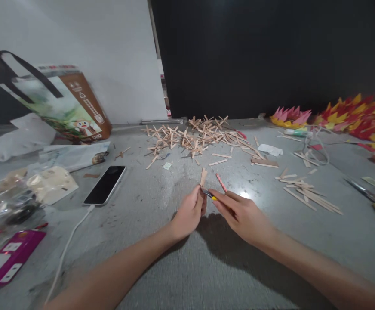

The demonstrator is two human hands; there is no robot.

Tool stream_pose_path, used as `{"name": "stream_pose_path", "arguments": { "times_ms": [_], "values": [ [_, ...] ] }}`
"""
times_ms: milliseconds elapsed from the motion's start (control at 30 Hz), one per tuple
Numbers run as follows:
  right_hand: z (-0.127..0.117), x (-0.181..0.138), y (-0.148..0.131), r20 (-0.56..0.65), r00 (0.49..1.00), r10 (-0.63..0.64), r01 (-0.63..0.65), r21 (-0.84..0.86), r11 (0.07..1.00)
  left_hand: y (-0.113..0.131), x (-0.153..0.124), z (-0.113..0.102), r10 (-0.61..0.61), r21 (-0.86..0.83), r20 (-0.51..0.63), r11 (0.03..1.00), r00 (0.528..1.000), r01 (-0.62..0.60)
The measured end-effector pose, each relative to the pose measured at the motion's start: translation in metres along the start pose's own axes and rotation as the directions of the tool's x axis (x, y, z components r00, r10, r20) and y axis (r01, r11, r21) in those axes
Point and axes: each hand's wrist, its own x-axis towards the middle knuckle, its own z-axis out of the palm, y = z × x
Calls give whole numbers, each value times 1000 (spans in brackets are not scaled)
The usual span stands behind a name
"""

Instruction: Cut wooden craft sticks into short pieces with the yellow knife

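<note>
My left hand (190, 212) pinches the lower end of a short wooden stick (203, 176) that stands up from the grey surface. My right hand (239, 213) is closed on a small tool with a yellow body and a metal tip (210, 195), its tip pointing at the stick's base. A thin pink stick (220, 182) pokes up behind my right hand's fingers. The two hands almost touch in the middle of the table (187, 258).
A pile of glued wooden stick crosses (194, 135) lies behind. Loose sticks (306, 191) lie at right, with scissors (373, 200) and red-yellow paper flowers (355, 116). At left are a phone (105, 185) on a cable, plastic bags (29, 189), a pink box (10, 258) and a shopping bag (61, 103).
</note>
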Motion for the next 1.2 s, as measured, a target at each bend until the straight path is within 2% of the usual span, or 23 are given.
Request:
{"name": "stream_pose_path", "arguments": {
  "times_ms": [667,867,1033,1200],
  "values": [
    [-1,-1,-1,-19,1000,2,-2,-24,1000,-2,0,-2,15,61,21,998,1000,-16],
    [2,0,0,-22,999,31,-31,16,999,2,-1,-4,32,235,34,971,999,-40],
    [3,-2,-1,-25,998,49,-48,71,996,4,0,-13,136,536,47,832,990,-140],
    [2,-2,-4,-25,998,65,-63,92,994,2,0,-15,171,635,79,751,982,-182]
  ]
}}
